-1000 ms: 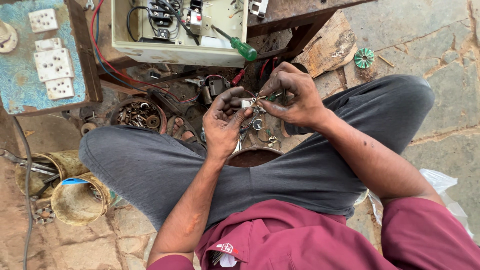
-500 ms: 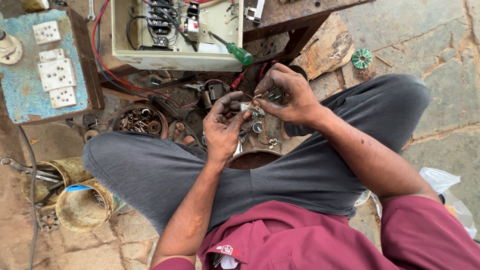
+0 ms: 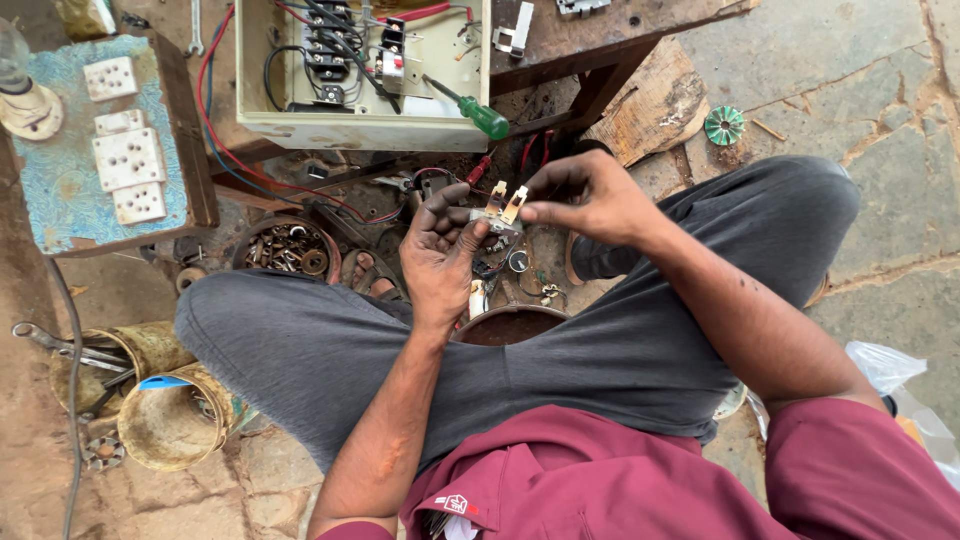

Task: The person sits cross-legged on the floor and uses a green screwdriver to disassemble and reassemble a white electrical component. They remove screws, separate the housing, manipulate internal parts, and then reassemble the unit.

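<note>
Small electrical part with pale brass-coloured metal tabs (image 3: 500,210) held up over the lap, above the crossed grey trouser legs; gripped from below by the left hand (image 3: 440,255), thumb and fingers closed round its body; pinched at one upright tab by the fingertips of the right hand (image 3: 585,200); hands close together, both on the same piece. Judged mid-way: part out of any housing and not yet fitted anywhere; exact state of its contacts too small to tell.

Above, on a worn wooden bench (image 3: 640,25), an open cream metal switch box with red and black wiring (image 3: 365,70); green-handled screwdriver (image 3: 470,108) resting at its lower right corner. Left, a blue-topped board with white sockets (image 3: 110,140); round tin of rusty nuts and washers (image 3: 290,245) by the knee; rusty cans with tools (image 3: 150,400) on the stone floor. Nothing between hands and part.
</note>
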